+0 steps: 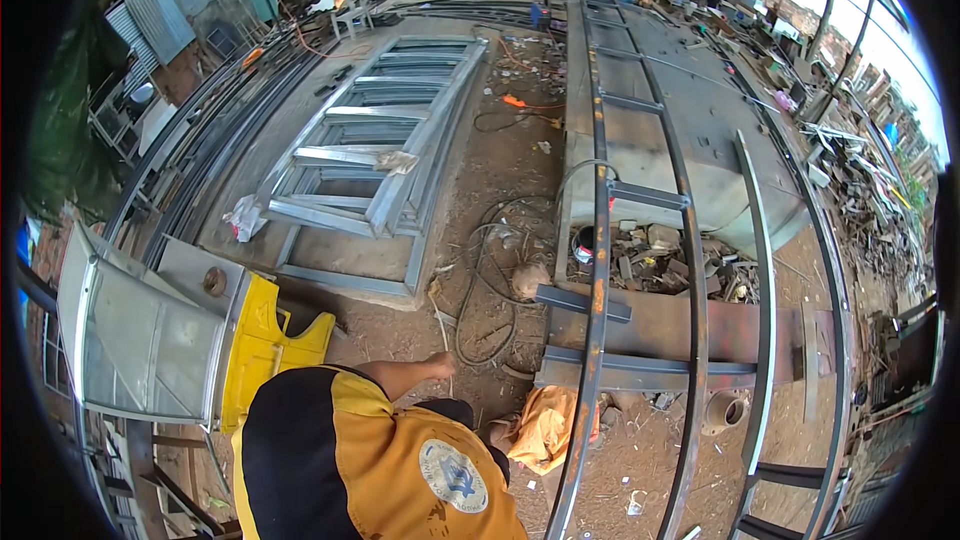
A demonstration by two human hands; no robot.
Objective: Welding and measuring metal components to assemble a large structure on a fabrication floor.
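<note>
My left forearm reaches out past my black-and-yellow shirt (pixel 390 480) toward the dirt floor. My left hand (pixel 436 366) looks closed, with the fingers curled. A thin pale strip or cord (pixel 441 325) runs above and below the fist; I cannot tell whether the hand grips it. To the right of the hand a dark hose (pixel 487 270) lies in loose loops on the dirt. An orange cloth or sack (pixel 545 430) lies crumpled right of my body. My right hand cannot be made out.
A yellow plastic chair (pixel 262 335) and framed glass panels (pixel 150 340) stand at my left. Stacked metal frames (pixel 375 130) lie on a slab ahead. A long ladder-like steel frame (pixel 690 360) stretches along my right, over steel tubes (pixel 640 364) and scrap.
</note>
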